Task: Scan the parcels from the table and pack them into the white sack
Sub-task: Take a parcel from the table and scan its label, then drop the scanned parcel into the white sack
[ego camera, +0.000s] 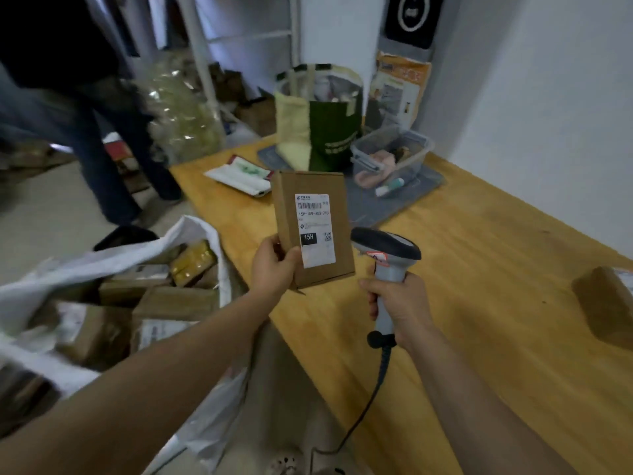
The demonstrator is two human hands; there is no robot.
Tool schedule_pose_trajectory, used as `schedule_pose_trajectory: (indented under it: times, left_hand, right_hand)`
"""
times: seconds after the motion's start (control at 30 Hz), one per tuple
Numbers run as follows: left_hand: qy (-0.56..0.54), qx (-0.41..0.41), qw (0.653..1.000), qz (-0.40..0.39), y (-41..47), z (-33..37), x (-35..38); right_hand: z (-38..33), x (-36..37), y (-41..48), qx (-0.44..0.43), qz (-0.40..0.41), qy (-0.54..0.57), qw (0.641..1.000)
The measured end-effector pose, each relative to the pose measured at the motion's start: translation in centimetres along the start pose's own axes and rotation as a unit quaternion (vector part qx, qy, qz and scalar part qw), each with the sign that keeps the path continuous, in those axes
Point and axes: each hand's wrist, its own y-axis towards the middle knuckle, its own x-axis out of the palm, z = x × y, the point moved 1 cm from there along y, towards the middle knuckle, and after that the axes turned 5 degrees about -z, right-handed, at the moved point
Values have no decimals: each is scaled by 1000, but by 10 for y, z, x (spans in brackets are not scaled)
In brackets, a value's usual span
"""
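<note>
We hold a parcel up beside the scanner, over the table's near edge.
Our left hand (274,265) pinches the flat cardboard parcel (313,214) at its lower left corner, thumb on the front, shipping label (315,231) facing us. Our right hand (397,303) is wrapped round the grey barcode scanner (385,250) handle, its head just right of the parcel. The white sack (102,258) gapes at left, with boxes inside. Another brown parcel (603,303) lies on the wooden table (479,269), far right.

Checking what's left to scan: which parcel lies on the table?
The parcel at the table's right edge; the upright parcel is in the left hand, the rest in the white sack.
</note>
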Motion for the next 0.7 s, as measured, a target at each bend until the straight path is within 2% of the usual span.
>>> schedule_pose_trajectory:
  times: [0.13,0.2,0.3,0.4,0.53,0.7]
  left_hand:
    - [-53,-47,988,138,-11,-25,-92]
    - [-38,-64,976,205,-19,-40,-139]
    - [-44,-122,960,248,-25,-65,-204]
    - [-136,-203,927,285,-16,-94,-251]
    - [-223,-298,885,280,10,-120,-282]
    - [-212,-334,893,215,56,-136,-283]
  right_hand:
    - [7,69,10,9,-97,-41,994]
    - [13,103,12,17,-134,-67,989]
    - [24,146,14,36,-172,-90,980]
    - [35,178,16,56,-193,-102,974]
    - [45,205,28,75,-197,-122,970]
    - [50,219,46,83,-176,-121,973]
